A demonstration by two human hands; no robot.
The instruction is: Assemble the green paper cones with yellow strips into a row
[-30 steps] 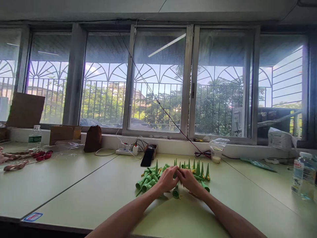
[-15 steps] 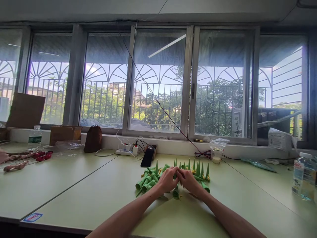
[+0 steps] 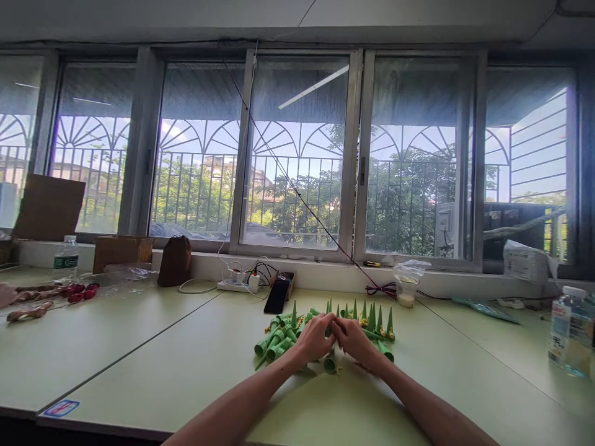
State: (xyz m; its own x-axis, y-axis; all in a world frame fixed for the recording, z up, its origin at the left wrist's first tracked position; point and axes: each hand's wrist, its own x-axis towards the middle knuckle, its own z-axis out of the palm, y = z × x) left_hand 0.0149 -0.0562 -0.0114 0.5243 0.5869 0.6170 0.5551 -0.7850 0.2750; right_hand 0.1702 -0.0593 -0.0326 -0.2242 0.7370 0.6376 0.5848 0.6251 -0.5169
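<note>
- The left hand (image 3: 316,337) and right hand (image 3: 357,339) met at curled fingers; whether they pinched anything, I couldn't tell.
- Green cones (image 3: 277,339) lay heaped on the tabletop (image 3: 186,365) beside the left hand; others stood upright beyond.

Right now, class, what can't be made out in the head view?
Head view:
- Anything in the grip of the left hand or right hand: hidden by the hands themselves.
- Some green cones: partly hidden behind those hands.
- The co-worker's hand: cut off by the left edge.
- Print on the right-side bottle label: too small and blurred.
</note>
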